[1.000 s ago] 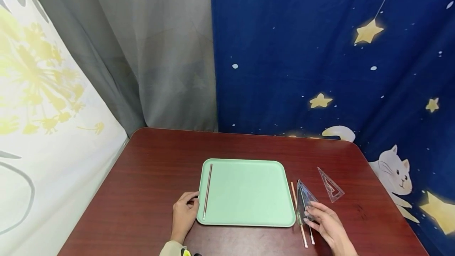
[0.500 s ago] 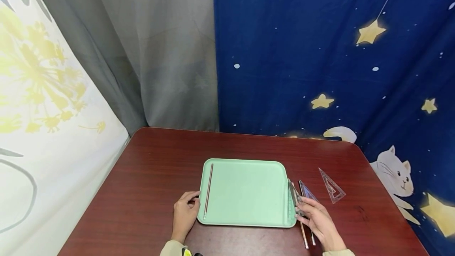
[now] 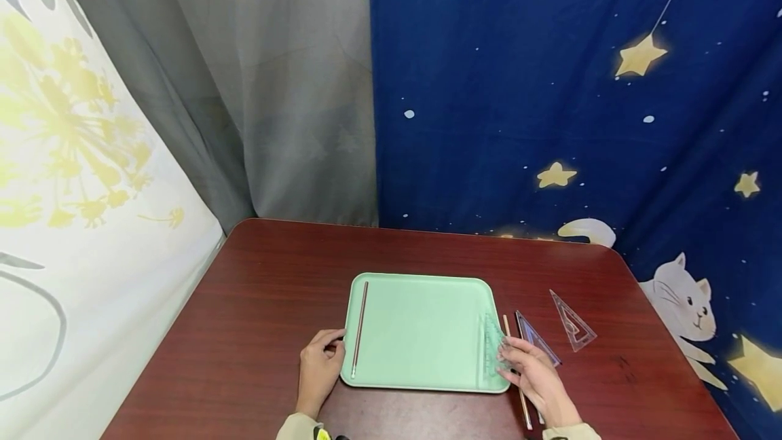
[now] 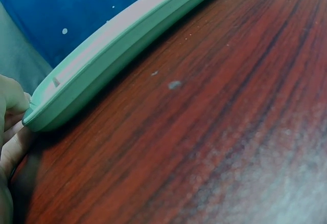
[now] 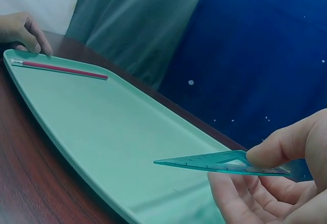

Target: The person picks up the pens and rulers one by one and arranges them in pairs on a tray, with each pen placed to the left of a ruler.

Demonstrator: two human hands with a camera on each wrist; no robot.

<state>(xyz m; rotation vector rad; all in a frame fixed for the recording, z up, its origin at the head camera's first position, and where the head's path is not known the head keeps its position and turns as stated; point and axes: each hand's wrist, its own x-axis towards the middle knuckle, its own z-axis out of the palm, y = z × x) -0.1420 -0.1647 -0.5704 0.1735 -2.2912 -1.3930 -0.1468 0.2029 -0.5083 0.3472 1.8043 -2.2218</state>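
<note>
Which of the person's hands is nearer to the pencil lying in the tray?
Left. The left hand grips the edge of the tray beside the pencil; the right hand is at the tray's opposite side, holding a set square.

The left hand (image 3: pixel 319 365) is on the left half of the bench (image 3: pixel 256 304), fingers bent inward, its thumb (image 5: pixel 29 41) and forefinger (image 5: pixel 42 36) pinching. The right hand (image 3: pixel 537 377), nearer the right edge, is raised, thumb (image 5: pixel 268 151) above and curled fingers (image 5: pixel 227 196) beneath, also pinching. Both wrists lie nearer the viewer than the fingertips do.
</note>
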